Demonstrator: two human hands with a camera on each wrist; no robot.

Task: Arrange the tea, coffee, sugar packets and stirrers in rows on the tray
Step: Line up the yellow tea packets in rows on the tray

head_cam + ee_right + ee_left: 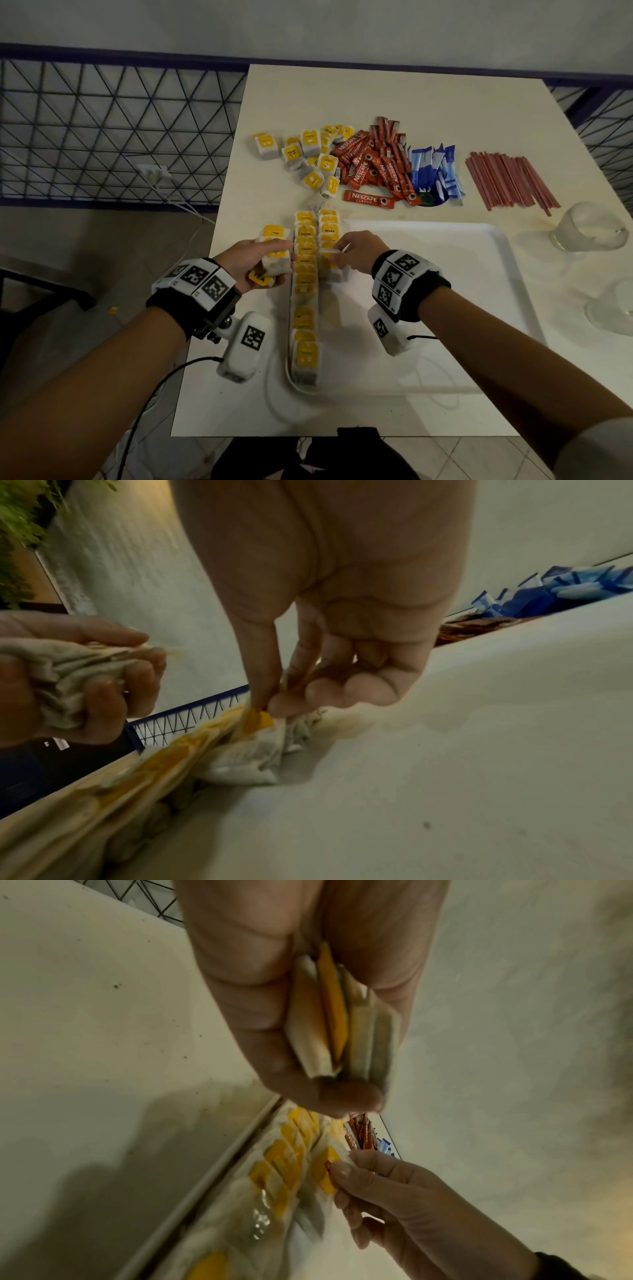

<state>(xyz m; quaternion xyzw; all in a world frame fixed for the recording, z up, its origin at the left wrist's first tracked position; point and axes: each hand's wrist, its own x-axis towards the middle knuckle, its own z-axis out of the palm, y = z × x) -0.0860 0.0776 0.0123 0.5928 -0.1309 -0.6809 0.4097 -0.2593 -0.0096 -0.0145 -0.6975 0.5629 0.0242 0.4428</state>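
Pinching one tea bag [255, 721] by its yellow tag in the right hand [356, 251] at centre frame, lowering it overlapped into the second row on the tray [445, 308], keeping the left hand [253, 262] clasped round the spare tea bags [276, 258] left of centre.

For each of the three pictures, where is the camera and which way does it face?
Head: worn high, looking down at the tray, both forearms showing.
Left wrist: looks along the left hand, which grips tea bags.
Right wrist: looks along the right hand, which pinches a tea bag tag.
Shared: each wrist view shows the other hand.
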